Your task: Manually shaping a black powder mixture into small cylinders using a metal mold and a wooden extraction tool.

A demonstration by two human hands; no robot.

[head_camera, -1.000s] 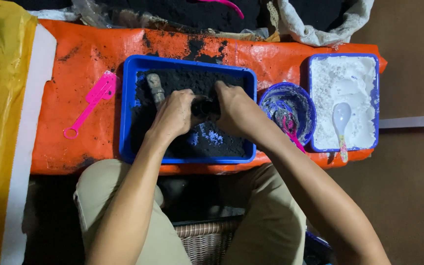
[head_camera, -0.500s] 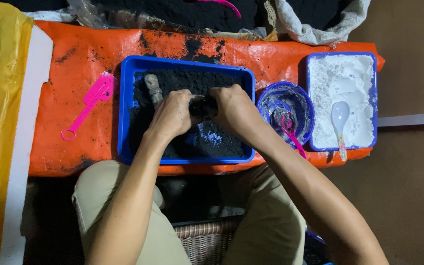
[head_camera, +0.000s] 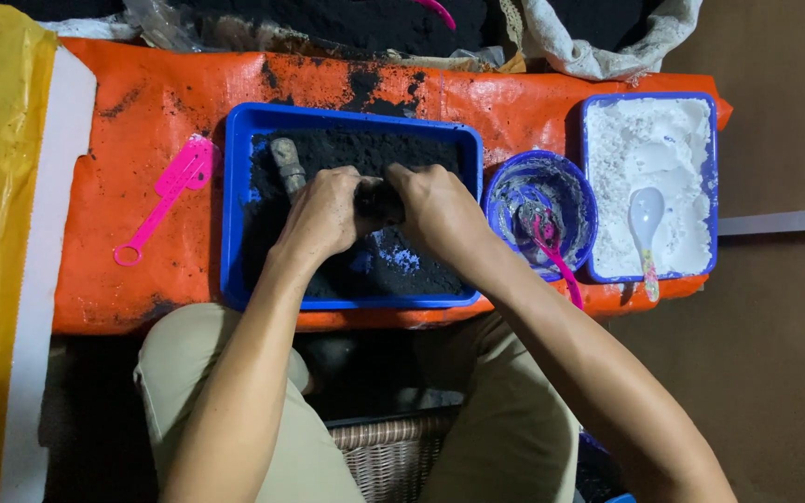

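A blue rectangular tray [head_camera: 235, 205] holds loose black powder [head_camera: 347, 154]. Over its middle, my left hand [head_camera: 323, 216] and my right hand [head_camera: 435, 212] close together around a dark lump of the black material [head_camera: 379, 200], pressing it between the fingers. A grey cylindrical tool [head_camera: 286, 166] lies in the powder just left of my left hand.
A pink plastic scoop [head_camera: 165, 196] lies on the orange sheet [head_camera: 142, 121] left of the tray. On the right stand a round blue bowl [head_camera: 542, 210] with a pink spoon and a blue tray of white powder [head_camera: 649, 149] with a white spoon. Sacks of black powder sit behind.
Both hands have lifted slightly and drawn closer together around the dark lump; the view has shifted a little.
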